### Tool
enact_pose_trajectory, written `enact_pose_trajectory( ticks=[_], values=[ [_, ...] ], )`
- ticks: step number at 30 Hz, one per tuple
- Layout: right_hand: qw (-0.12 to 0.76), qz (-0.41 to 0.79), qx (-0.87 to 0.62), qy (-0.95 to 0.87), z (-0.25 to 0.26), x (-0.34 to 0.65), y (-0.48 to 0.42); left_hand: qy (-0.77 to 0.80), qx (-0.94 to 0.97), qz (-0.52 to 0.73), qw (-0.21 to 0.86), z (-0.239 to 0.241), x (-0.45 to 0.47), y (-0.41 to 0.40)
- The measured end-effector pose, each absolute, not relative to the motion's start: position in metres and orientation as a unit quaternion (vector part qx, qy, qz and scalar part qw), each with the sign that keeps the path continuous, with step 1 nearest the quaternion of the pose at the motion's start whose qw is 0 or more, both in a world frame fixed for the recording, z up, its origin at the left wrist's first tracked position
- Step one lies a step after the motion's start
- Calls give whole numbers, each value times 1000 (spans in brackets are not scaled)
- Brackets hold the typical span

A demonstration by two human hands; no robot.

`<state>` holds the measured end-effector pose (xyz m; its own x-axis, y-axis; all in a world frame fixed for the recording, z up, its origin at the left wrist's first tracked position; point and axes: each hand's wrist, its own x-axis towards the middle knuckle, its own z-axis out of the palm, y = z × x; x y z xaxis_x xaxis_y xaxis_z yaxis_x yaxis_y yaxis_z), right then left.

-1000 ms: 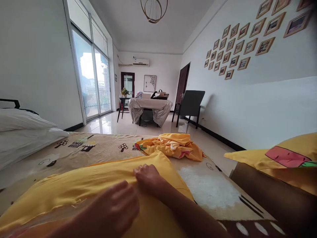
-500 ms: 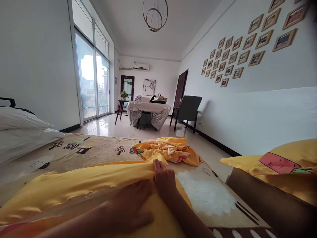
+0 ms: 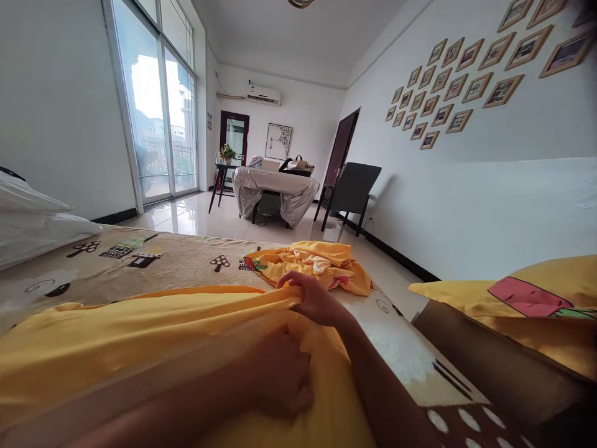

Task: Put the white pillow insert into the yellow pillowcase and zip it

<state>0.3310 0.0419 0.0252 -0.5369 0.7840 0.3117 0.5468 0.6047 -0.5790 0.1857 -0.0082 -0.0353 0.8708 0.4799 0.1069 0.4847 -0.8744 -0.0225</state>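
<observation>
A yellow cloth cover [image 3: 163,317] spreads over the front of the bed, with a long folded edge along its far side. My right hand [image 3: 313,298] is closed on that edge, pinching a gathered fold. Lower and nearer, my left hand [image 3: 275,373] is against the cover with its fingers curled in. Motion blurs it, and what its fingers hold, if anything, is hidden. Just beyond my right hand lies a crumpled orange-yellow cloth [image 3: 321,264] with printed patches.
A patterned beige blanket [image 3: 177,252] covers the bed. White pillows [image 3: 32,211] are stacked at left. At right, a yellow pillow [image 3: 517,292] with a pink print rests on a brown surface. Beyond stand a plastic-draped table [image 3: 275,178] and a dark chair [image 3: 354,193].
My right hand has pulled the fold slightly and turned at the wrist. My left hand has gone from spread fingers to curled ones and shifted right. The view has tipped down.
</observation>
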Motion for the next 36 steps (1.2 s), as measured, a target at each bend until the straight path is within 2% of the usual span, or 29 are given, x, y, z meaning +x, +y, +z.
enact_pose_trajectory(
  ticks=[3, 6, 8, 9, 12, 16, 20, 25, 27, 29, 31, 36],
  values=[
    [123, 137, -402, -897, 46, 324, 39, -246, -967, -64, 11, -37, 184, -1],
    [-29, -9, -529, -848, 64, 303, 29, -243, -968, -64, -4, -40, 185, 3],
    [-91, -60, -593, -798, 67, 290, 24, -243, -968, -66, -11, -43, 186, 5],
    [-95, -78, -612, -781, 64, 286, 22, -244, -967, -69, -13, -45, 186, 5],
    [-34, -103, -646, -756, 44, 284, 21, -236, -968, -87, -12, -52, 185, 5],
    [63, -79, -709, -698, 15, 295, 19, -218, -969, -120, -15, -58, 182, 3],
    [171, -55, -698, -693, 4, 309, 22, -233, -962, -124, -74, -50, 180, 4],
    [343, 111, -556, -749, -7, 327, 41, -313, -919, -186, -149, -41, 183, 6],
    [362, 207, -494, -763, -7, 333, 46, -328, -905, -217, -162, -44, 185, 9],
    [345, 267, -449, -780, -3, 338, 46, -335, -901, -218, -171, -50, 188, 12],
    [318, 237, -444, -804, 2, 341, 42, -350, -901, -189, -173, -55, 189, 16],
    [257, -47, -626, -734, -1, 338, 30, -370, -914, -107, -125, -48, 194, 18]
  ],
)
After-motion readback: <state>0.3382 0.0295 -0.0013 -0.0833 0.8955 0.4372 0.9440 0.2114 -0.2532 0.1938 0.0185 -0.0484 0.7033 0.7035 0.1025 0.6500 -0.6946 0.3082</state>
